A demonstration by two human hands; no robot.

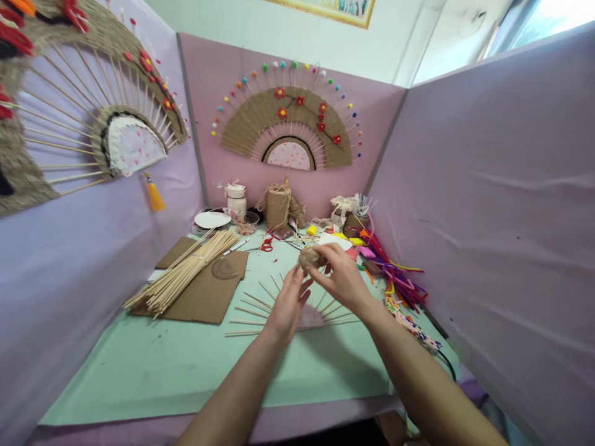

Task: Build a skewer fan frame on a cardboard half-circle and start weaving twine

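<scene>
A small brown ball of twine (308,259) is held up over the table between both hands. My left hand (289,303) grips it from below and the left with bent fingers. From the right, my right hand (341,272) closes its fingers on the same ball. Below them on the table lies a fan frame (310,317), a pale half-round piece with thin wooden sticks spreading outward. My hands and forearms cover part of it.
A bundle of wooden sticks (195,266) rests on brown cardboard (218,303) beside a protractor (225,268). Red scissors (266,244), a large twine spool (277,207) and a white jar (236,201) stand behind. Coloured pipe cleaners (395,272) and a patterned glue gun (413,328) lie right. Finished fan (297,118) hangs behind.
</scene>
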